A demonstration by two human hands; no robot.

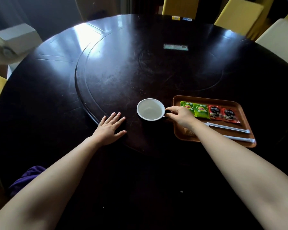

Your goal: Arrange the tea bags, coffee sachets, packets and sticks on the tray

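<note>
An orange-brown tray [206,99] lies on the dark round table at the right. On it, in a row, are two green tea bags [200,110] and two red coffee sachets [223,114]. Two white sticks [231,127] lie below them, and a brown packet [188,131] shows partly under my right forearm. A black cup with a white inside [150,111] stands just left of the tray. My right hand [179,115] pinches its handle. My left hand [111,126] rests flat on the table, fingers spread, left of the cup.
The table [106,72] has an inlaid turntable ring. A small grey-green device [175,47] lies near the centre. Yellow and white chairs [238,15] stand around the far edge. A purple cloth [27,178] shows at the lower left.
</note>
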